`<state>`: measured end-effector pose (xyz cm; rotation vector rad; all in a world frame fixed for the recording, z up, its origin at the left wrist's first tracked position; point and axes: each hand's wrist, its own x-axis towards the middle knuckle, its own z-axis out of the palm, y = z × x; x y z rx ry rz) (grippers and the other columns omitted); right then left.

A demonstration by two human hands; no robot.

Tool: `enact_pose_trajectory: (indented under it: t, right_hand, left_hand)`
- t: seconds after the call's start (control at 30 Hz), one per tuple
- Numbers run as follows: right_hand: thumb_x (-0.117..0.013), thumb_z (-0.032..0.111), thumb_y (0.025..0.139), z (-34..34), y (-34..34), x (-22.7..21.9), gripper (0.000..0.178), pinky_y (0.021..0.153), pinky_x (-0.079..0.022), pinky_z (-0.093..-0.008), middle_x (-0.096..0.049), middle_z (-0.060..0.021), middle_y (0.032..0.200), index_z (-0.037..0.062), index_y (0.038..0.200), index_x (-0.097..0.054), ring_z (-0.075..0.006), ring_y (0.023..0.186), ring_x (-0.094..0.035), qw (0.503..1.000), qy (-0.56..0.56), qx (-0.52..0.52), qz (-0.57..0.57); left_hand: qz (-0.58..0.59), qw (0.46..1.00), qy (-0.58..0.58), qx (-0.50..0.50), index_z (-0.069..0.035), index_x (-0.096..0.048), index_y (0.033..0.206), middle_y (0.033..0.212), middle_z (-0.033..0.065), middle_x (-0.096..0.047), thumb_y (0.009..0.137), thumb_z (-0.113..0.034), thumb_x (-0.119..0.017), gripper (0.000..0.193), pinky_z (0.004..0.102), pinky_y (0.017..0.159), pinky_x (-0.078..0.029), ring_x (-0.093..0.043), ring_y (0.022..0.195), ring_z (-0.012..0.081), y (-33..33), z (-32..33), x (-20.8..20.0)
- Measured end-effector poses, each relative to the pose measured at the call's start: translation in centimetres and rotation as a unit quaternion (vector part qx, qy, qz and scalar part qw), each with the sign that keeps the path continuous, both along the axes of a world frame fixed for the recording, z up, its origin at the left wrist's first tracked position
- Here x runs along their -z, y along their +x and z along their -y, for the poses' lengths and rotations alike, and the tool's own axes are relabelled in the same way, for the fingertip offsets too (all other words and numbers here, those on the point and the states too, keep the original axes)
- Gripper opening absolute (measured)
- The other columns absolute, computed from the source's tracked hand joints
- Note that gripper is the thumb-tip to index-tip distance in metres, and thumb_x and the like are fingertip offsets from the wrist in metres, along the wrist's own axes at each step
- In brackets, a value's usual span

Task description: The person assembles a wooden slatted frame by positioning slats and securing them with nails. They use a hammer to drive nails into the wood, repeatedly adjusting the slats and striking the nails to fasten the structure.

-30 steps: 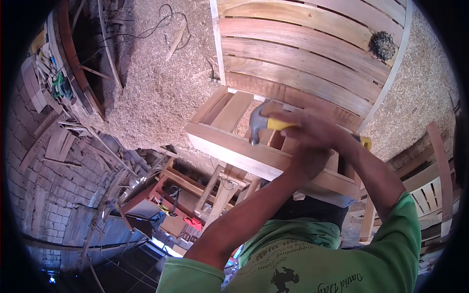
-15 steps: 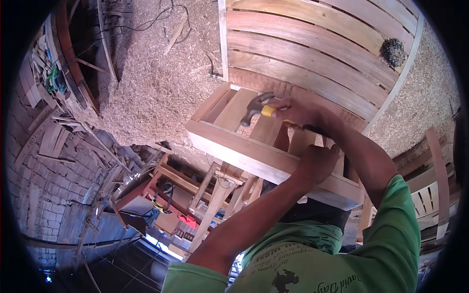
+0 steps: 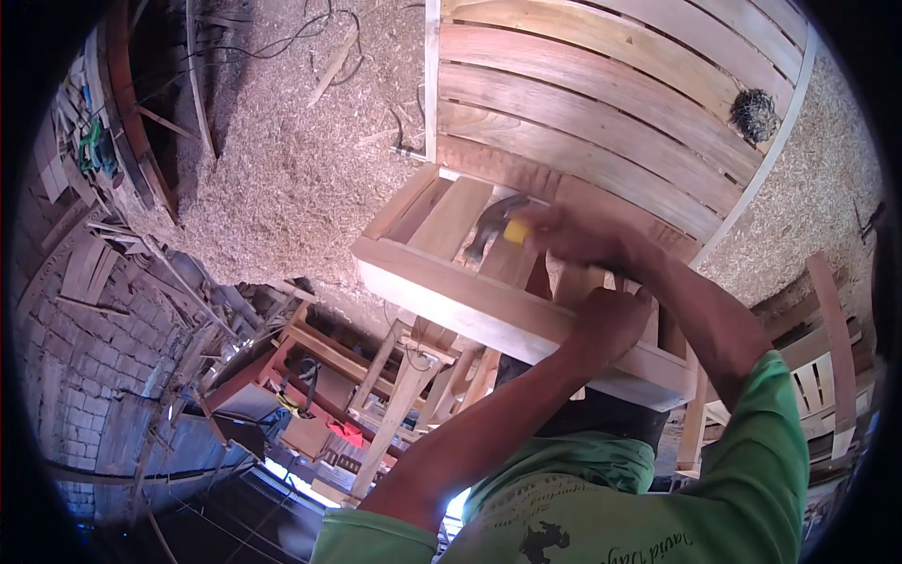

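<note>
Right grip (image 3: pixel 581 237) around one hammer (image 3: pixel 516 230)

Blurred hammer (image 3: pixel 489 225), handle (image 3: pixel 517 230) mostly out of sight in right hand (image 3: pixel 580 235).

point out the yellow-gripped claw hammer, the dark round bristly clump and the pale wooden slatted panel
Yellow-gripped claw hammer (image 3: pixel 488 226): head view, grey metal head
Dark round bristly clump (image 3: pixel 754 116): head view, centre
Pale wooden slatted panel (image 3: pixel 583 105): head view, middle slat
</note>
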<state>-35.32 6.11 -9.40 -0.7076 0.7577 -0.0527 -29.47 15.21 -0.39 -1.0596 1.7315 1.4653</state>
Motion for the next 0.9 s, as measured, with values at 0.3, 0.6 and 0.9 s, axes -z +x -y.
enact_pose_trajectory:
  t: [0.3,0.6,0.9]
  right_hand:
    - [-0.066,0.027,0.108,1.8,0.7,-2.2,0.052,0.053,-0.046,-0.0275,-0.062,0.0017,0.078,0.0196,0.159,-0.061,-0.006,0.061,-0.054,0.997,0.076,-0.031,-0.01]
    - [-0.068,0.028,0.106,2.0,-0.1,-1.3,0.053,0.052,-0.042,-0.025,-0.057,0.0047,0.074,0.0195,0.157,-0.062,-0.0053,0.058,-0.05,0.999,0.049,-0.015,0.003]
    - [-0.065,0.03,0.109,0.9,1.2,-1.7,0.055,0.053,-0.047,-0.0296,-0.066,-0.0006,0.08,0.0169,0.161,-0.056,-0.0102,0.06,-0.058,1.0,0.006,-0.011,0.009]
  left_hand:
    - [-0.013,0.999,-0.031,-0.029,-0.001,-0.065,0.124,0.097,0.0222,-0.079,0.108,-0.025,-0.055,0.03,0.0546,0.085,-0.06,-0.079,0.092,0.0399,0.7,-1.1,0.4]
    - [-0.038,0.998,-0.034,-0.029,-0.001,-0.07,0.121,0.098,0.02,-0.08,0.103,-0.02,-0.057,0.029,0.0549,0.086,-0.06,-0.08,0.091,0.037,0.8,-2.0,1.0]
    - [-0.029,0.995,-0.065,-0.074,0.002,-0.07,0.116,0.092,0.0174,-0.08,0.102,-0.019,-0.058,0.028,0.0526,0.084,-0.06,-0.08,0.089,0.0368,0.7,-2.0,0.6]
